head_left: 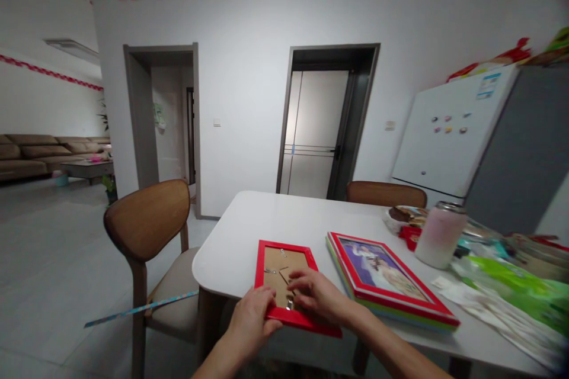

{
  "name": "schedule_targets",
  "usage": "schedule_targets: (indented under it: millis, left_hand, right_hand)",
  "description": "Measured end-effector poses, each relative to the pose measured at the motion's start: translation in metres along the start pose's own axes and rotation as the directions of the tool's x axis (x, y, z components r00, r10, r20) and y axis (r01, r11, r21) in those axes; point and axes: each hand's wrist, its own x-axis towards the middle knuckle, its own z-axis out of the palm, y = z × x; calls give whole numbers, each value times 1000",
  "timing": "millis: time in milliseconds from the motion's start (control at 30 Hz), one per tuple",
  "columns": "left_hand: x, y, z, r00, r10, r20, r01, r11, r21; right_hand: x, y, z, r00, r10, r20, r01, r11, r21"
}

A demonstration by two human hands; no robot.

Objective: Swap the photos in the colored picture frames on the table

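A red picture frame point(262, 263) lies back side up at the table's near edge, its brown backing board point(274, 262) fitted with small metal hangers. My left hand point(255, 314) is closed on the frame's near left corner, thumb along the near edge. Over the right part of the backing is my right hand point(315, 293), its fingers bent together close to a metal hanger point(290, 304). Whatever those fingers pinch, if anything, is hidden. To the right, a second red frame with a photo point(377, 266) rests face up on a stack with green-edged frames.
On the white table point(267, 213), a pink-white bottle point(441, 234), a green plastic bag point(520, 284) and white cloth-like material point(484, 314) crowd the right side. A wooden chair point(151, 219) with a blue patterned strip point(142, 308) across it stands left. Another chair point(386, 194) is behind.
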Motion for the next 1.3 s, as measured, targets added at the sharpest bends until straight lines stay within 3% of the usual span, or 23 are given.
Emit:
schedule_targets:
  millis: [100,300,500,700,1000,1167,1300]
  left_hand:
    - [0,1,0,1000,-5,-4,5,1000,-5]
    - [0,2,0,1000,-24,19,24,1000,-7]
    - [-1,4,2,1000,-18,-5,17,999,-30]
    - [-1,5,3,1000,-23,-18,23,999,-37]
    - [1,0,9,1000,-23,-8,22,997,-78]
    - [3,1,8,1000,-31,4,31,998,-61]
    - [5,-2,9,998,-52,19,53,997,-60]
  right_hand:
    - [-3,-12,6,993,-85,84,80,995,67]
    - [7,-15,18,995,-73,-62,77,995,61]
    - [46,-16,35,986,106,-132,-109,994,-16]
    - [73,-7,53,943,255,-216,-279,956,-89]
    - [81,30,41,844,457,-280,-506,852,-134]
    - [79,22,34,849,447,-283,-496,859,-131]
    - [47,14,19,885,362,-291,-413,901,-134]
